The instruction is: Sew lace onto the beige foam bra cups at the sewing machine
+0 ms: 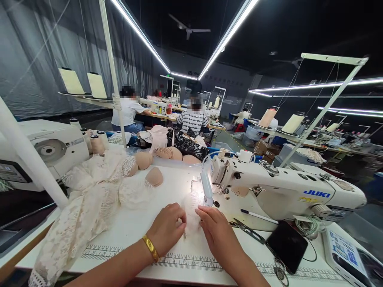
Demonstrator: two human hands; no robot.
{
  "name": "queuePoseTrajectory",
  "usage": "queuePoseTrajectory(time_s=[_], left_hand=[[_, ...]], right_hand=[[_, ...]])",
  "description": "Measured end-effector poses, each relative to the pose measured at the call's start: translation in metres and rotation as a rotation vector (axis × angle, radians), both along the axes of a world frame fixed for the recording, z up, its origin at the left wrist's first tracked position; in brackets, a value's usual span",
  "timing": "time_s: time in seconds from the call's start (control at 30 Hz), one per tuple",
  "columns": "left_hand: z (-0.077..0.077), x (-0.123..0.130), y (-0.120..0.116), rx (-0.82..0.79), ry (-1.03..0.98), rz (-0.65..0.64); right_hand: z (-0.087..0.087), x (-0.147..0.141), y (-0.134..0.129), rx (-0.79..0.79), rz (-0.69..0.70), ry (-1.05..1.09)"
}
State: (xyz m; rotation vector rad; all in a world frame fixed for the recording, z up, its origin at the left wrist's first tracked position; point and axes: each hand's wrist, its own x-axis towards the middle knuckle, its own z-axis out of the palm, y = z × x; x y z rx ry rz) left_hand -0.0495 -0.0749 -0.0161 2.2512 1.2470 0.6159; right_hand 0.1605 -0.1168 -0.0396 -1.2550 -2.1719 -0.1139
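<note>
White sheer lace (191,205) lies under the lit needle area of the white sewing machine (287,189). My left hand (169,228), with a gold bangle at its wrist, is at the left edge of this lace, fingers curled and pinched together; what they grip is too small to make out. On the lace's right side rests my right hand (217,231), its fingers stretched out and lying flat near the needle. More cream lace (86,207) is heaped at the left, beside several beige cups (154,176).
Small scissors (249,230), a pen (259,216), a black phone (286,246) and a white box (344,255) lie right. A ruler strip (185,262) runs along the front edge. Thread cones (97,144) stand left; people (193,119) sit beyond.
</note>
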Motion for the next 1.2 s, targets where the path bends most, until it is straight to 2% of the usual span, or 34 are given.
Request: queuePoseTrajectory(time_s=[0.1, 0.2, 0.27, 0.37, 0.43, 0.5, 0.6, 0.73, 0.87, 0.93, 1.03, 1.13, 1.2], left_hand=[[0.011, -0.013, -0.005, -0.043, -0.194, -0.106], [0.026, -0.028, -0.012, -0.194, -0.356, -0.175], [0.031, -0.035, -0.017, -0.336, -0.517, -0.203], [0.026, -0.041, -0.019, -0.498, -0.678, -0.247], [0.019, -0.042, -0.016, -0.540, -0.689, -0.196], [0.013, -0.042, -0.012, -0.603, -0.728, -0.093], [0.012, -0.038, -0.008, -0.646, -0.864, -0.004], [0.015, -0.030, -0.014, -0.618, -0.954, 0.019], [0.012, -0.024, -0.017, -0.614, -0.814, 0.026], [0.015, -0.027, -0.005, -0.513, -0.552, 0.021], [0.030, -0.044, 0.035, -0.224, -0.079, 0.136], [0.048, -0.072, 0.087, -0.043, 0.065, 0.344], [0.055, -0.090, 0.116, 0.026, 0.164, 0.487]], right_hand=[[0.016, -0.018, 0.010, -0.107, 0.133, 0.047], [0.034, -0.030, 0.015, -0.286, 0.278, 0.162], [0.040, -0.037, 0.014, -0.417, 0.289, 0.329], [0.038, -0.041, 0.010, -0.630, 0.231, 0.673], [0.033, -0.040, 0.006, -0.779, 0.248, 0.865], [0.029, -0.037, 0.003, -0.871, 0.273, 0.978], [0.028, -0.034, -0.002, -0.896, 0.257, 1.037], [0.029, -0.036, -0.008, -0.871, 0.220, 0.976], [0.027, -0.039, -0.006, -0.695, 0.192, 1.052], [0.022, -0.037, 0.000, -0.720, 0.175, 1.178], [0.010, -0.034, 0.012, -0.867, 0.101, 1.244], [-0.004, -0.031, 0.022, -0.904, 0.033, 1.180], [-0.011, -0.030, 0.026, -0.891, 0.044, 1.141]])
